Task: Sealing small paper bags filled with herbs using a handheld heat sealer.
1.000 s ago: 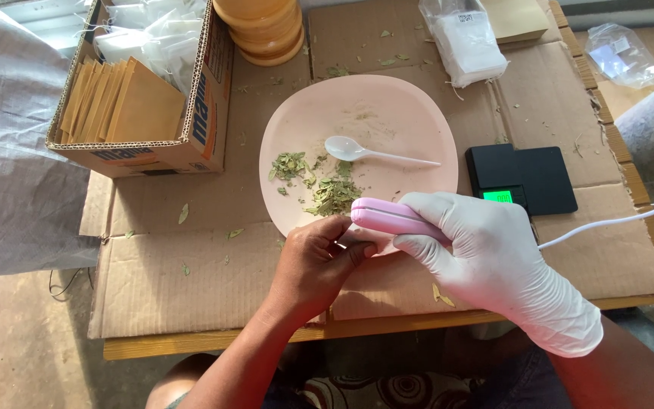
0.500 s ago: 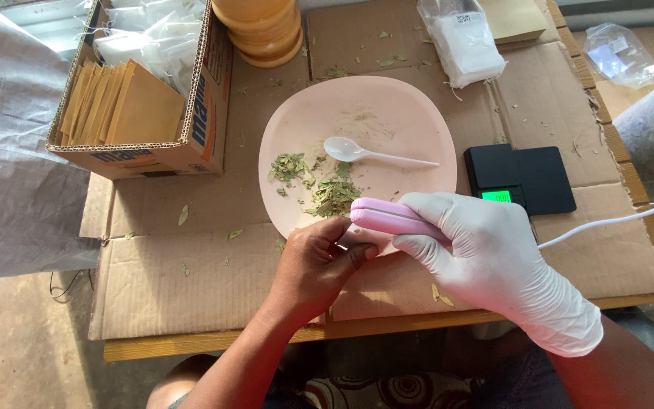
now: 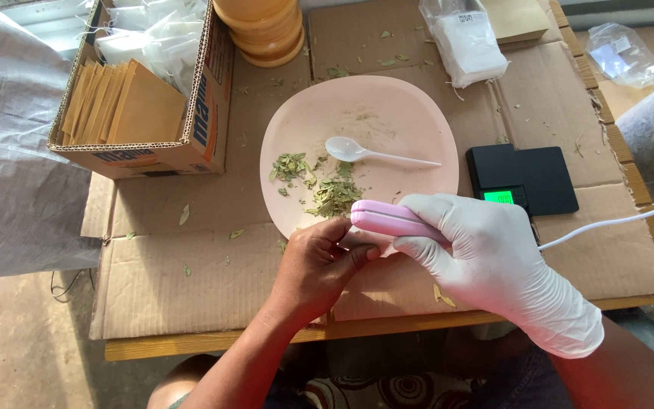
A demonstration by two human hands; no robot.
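My right hand [image 3: 493,265], in a white glove, grips a pink handheld sealer [image 3: 387,220] with a white cord [image 3: 607,223] trailing off to the right. My bare left hand [image 3: 316,269] pinches a small pale packet [image 3: 372,242] at the sealer's tip; fingers and sealer hide most of the packet. Both hands hover over the near rim of a pale pink plate [image 3: 418,121]. A heap of dried green leaves [image 3: 331,193] and a white plastic spoon [image 3: 357,151] lie on the plate.
A black scale [image 3: 527,178] with a lit green display sits right of the plate. A cardboard box [image 3: 206,121] of brown envelopes stands at the left. Stacked wooden bowls [image 3: 263,30] and a bag of white packets [image 3: 467,42] are at the back. Flattened cardboard [image 3: 191,280] covers the table.
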